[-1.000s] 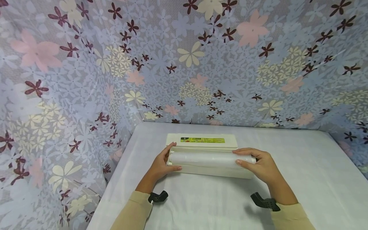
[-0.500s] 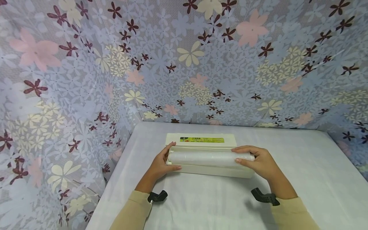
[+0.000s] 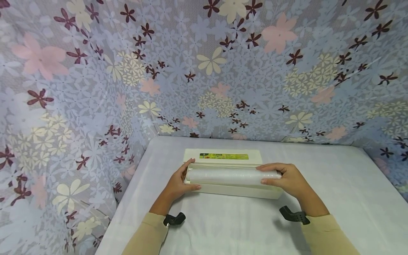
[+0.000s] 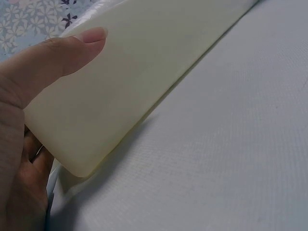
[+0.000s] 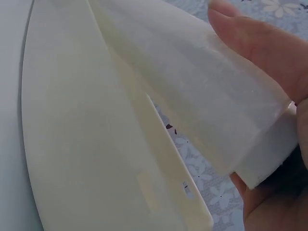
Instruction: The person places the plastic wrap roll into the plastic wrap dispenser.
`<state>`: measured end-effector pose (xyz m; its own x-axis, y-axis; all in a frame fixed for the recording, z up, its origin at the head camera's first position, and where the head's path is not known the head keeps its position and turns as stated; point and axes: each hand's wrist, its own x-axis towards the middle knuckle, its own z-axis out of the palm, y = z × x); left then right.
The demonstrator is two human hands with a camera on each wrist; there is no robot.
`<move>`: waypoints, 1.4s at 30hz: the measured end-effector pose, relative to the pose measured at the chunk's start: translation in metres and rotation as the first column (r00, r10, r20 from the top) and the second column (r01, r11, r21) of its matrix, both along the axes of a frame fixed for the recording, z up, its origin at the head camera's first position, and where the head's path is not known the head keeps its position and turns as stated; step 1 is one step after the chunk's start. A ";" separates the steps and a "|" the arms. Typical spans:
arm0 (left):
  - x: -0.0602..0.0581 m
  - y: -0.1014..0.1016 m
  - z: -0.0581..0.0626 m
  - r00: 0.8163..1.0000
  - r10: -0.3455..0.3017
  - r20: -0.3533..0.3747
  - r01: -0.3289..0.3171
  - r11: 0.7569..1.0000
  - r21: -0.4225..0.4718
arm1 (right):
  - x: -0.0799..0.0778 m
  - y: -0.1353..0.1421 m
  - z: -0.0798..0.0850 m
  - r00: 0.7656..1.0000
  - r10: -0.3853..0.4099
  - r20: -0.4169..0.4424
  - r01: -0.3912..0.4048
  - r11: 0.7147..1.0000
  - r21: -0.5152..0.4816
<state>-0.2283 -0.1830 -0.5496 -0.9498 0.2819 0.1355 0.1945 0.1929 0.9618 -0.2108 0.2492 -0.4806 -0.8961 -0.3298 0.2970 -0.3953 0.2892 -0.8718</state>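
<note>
Steadily, my left hand (image 3: 177, 182) gripped the box (image 3: 236, 191) at its left end. My right hand (image 3: 290, 179), fingers curled round the near end of the roll (image 3: 229, 175), held that end above the box, the roll's length slanting down leftward into it. Behind the box lay a labelled white piece (image 3: 251, 156).

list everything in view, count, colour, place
film roll: 1, whitish, left end in box, right end raised out
box: 1, cream, on the table
lid: 1, cream, behind the box
label: 1, mostly yellow, on the lid
table: 1, white, under the box
floral backdrop: 1, mostly bluish, behind the table
wrist devices: 2, black, one per wrist
sleeves: 2, beige, one per arm
left hand: 1, bare, gripping the box's left end
right hand: 1, bare, gripping the roll's right end
</note>
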 end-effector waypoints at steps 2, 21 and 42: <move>0.000 0.000 -0.001 1.000 0.000 0.004 0.000 1.000 0.001 | 0.000 0.000 -0.001 1.000 0.004 0.010 -0.004 1.000 -0.003; -0.001 0.000 -0.001 1.000 0.008 0.005 -0.008 1.000 -0.023 | -0.005 0.002 -0.012 1.000 -0.023 0.017 0.021 0.991 0.135; 0.000 0.000 -0.001 1.000 0.017 0.007 -0.017 1.000 -0.014 | -0.006 -0.002 -0.010 1.000 -0.005 -0.001 0.005 0.984 0.176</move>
